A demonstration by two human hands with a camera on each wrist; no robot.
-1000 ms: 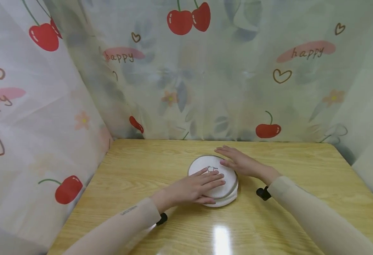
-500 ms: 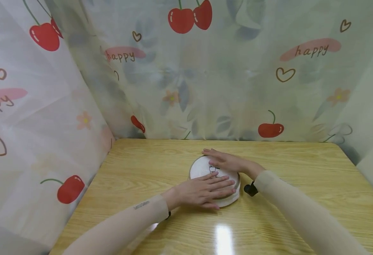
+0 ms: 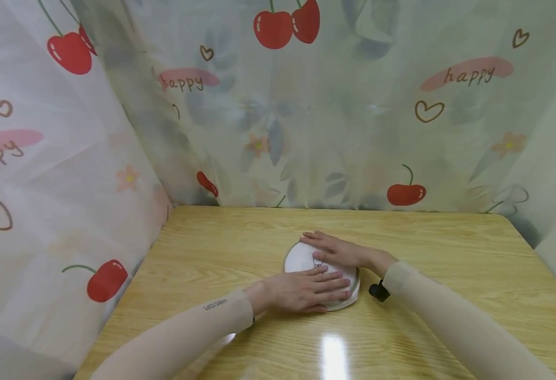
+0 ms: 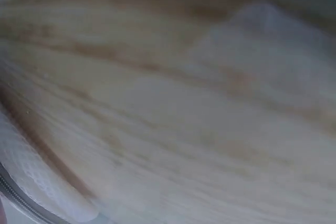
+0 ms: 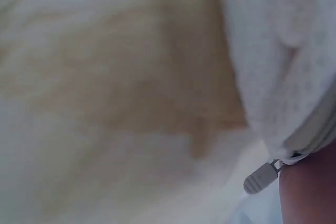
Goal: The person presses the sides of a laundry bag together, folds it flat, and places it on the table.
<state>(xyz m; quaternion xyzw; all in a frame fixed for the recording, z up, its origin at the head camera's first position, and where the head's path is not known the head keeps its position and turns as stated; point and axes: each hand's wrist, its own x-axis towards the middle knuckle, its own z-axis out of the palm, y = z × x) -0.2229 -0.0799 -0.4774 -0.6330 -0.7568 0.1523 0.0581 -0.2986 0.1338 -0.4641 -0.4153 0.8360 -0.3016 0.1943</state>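
Note:
A round white mesh laundry bag [image 3: 297, 259] with a grey zipper edge and a small dark drawing lies flat on the wooden table. Across its near part my left hand [image 3: 301, 292] rests with straight fingers. My right hand [image 3: 338, 251] presses on the far right part, fingers extended to the left. Mesh and the zipper [image 4: 21, 199] show at the lower left of the left wrist view. In the right wrist view, a grey zipper pull [image 5: 261, 178] hangs from the bag's edge beside part of the right hand. The hands hide much of the bag's top.
The wooden table [image 3: 211, 248] extends around the bag on all sides. Patterned curtains [image 3: 354, 121] with cherries hang behind and to the left. A black wrist camera [image 3: 379, 291] sits under the right wrist.
Both hands have come down onto the bag; the right moved left and the left slid slightly right. The bag's top sits lower and looks flatter.

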